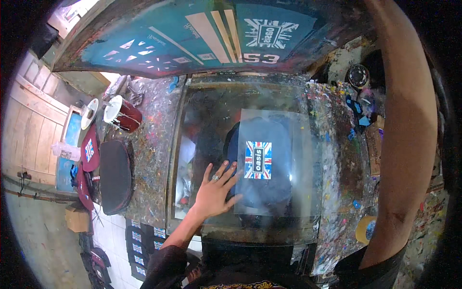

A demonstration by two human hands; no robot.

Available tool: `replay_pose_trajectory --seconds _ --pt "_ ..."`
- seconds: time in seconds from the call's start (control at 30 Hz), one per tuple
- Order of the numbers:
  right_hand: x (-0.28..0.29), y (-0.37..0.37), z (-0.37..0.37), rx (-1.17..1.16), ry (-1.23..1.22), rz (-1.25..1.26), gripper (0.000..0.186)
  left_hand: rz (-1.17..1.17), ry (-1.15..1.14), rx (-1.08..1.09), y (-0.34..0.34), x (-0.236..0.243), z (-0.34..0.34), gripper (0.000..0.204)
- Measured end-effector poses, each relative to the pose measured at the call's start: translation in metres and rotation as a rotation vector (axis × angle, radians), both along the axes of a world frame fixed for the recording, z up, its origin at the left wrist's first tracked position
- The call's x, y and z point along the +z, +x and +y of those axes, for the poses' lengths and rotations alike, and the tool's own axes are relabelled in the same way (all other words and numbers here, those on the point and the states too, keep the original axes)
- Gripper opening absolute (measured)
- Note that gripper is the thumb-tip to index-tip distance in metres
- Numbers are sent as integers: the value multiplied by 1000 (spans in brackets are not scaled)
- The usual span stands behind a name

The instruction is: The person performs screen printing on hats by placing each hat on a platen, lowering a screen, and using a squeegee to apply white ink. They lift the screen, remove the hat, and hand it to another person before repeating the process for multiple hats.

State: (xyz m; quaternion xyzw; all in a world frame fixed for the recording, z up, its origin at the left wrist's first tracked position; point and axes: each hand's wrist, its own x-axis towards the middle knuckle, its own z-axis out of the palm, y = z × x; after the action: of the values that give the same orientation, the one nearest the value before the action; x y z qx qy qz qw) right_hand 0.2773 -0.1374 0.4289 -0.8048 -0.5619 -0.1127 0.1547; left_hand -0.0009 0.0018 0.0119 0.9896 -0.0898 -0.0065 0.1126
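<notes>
My left hand lies with fingers spread, its fingertips at the left edge of a clear sheet. A ring shows on one finger. The sheet rests over a dark, rounded fabric piece on a glass-topped board. A small red, white and blue flag print shows on the sheet area, just right of my fingers. Beyond the board, a teal printing screen with cut-out designs stands tilted up. My right arm reaches up along the right side; its hand is beyond the picture's top edge.
To the left on the paint-stained table stand a dark red bucket and a dark curved panel. Maroon pieces lie past it. A yellow tape roll sits at the right. Several printed dark pieces lie lower left.
</notes>
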Motion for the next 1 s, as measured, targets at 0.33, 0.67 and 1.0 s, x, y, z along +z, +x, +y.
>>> replay_pose_trajectory --seconds 0.33,0.67,1.0 --pt "-8 -2 -1 -94 -15 88 63 -375 -280 290 4 37 -139 44" --pt "-175 -152 -51 -268 249 -355 57 -647 343 456 -14 213 19 58" --pt "-351 -196 -109 -116 -330 313 19 -77 -64 268 -101 37 10 44"
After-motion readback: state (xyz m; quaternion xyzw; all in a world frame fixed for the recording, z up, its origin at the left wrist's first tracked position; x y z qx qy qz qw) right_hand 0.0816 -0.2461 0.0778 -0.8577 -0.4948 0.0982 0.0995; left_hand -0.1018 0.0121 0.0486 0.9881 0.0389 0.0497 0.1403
